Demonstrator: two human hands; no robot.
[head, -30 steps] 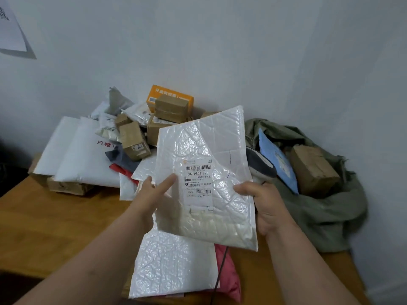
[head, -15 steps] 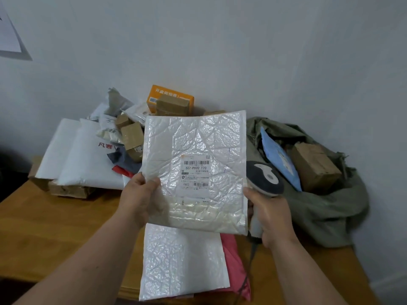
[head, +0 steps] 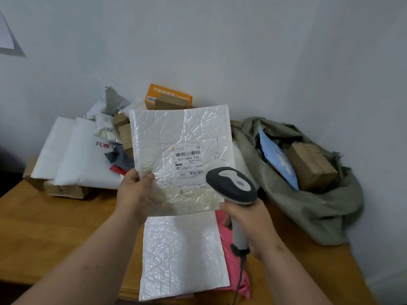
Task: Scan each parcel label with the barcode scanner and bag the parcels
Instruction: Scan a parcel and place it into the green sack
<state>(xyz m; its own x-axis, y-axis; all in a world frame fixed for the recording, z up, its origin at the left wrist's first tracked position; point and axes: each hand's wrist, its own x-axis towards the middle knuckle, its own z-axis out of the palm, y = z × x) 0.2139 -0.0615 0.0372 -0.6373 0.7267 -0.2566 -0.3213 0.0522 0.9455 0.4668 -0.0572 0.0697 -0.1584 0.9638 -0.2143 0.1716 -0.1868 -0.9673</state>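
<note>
Scanner's up now — a second ago my right hand (head: 248, 225) was holding the mailer's edge, now it's wrapped round the barcode scanner (head: 232, 186) handle, head just beside the label (head: 188, 165). Left hand (head: 136, 194) alone pinches the white bubble mailer (head: 176, 155) at its lower left, held up over the table (head: 44, 227). So the scan is about due, bagging after. Label reads "507-P802 T70", "P802". Green sack (head: 312, 203) on the right; orange box (head: 168, 95) behind.

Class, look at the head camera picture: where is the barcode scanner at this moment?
The barcode scanner is right of centre, gripped by the right hand, its head over the lower right corner of the white bubble mailer, left of the green sack.
</note>
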